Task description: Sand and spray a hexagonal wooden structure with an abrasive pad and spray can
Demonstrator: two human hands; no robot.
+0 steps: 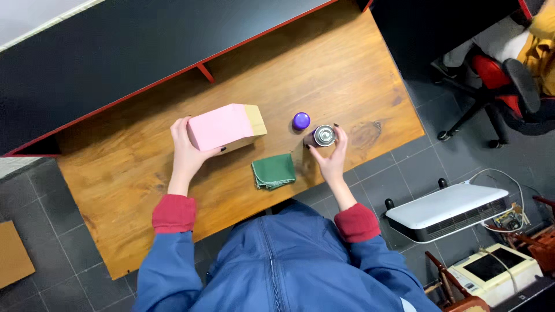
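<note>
While both hands rest on the wooden desk (324,69), each one has a thing of its own. Left hand (186,151) is wrapped around the near end of a pink box (222,126), thumb on the near side face and fingers up over the top edge, so a loose clasp rather than a tight squeeze. That box lies with its long axis running left to right across the desk, tilted a touch away toward its tan right end, and it sits directly ahead of the left hand.

Right hand (332,155) curls around a small metal spray can (322,136), fingertips on either side of its body; the can stands upright with its bare silver top showing (its cap is off). Purple cap (300,121) sits just beside the can, up and to the left of it, apart from the fingers. The right hand is clearly the nearer one to it.

Between the two hands, a folded green cloth (274,171) lies flat near the desk's front edge, touching neither hand, a shade closer to the right one. Can and box stand well apart, the cloth and cap in the gap.
</note>
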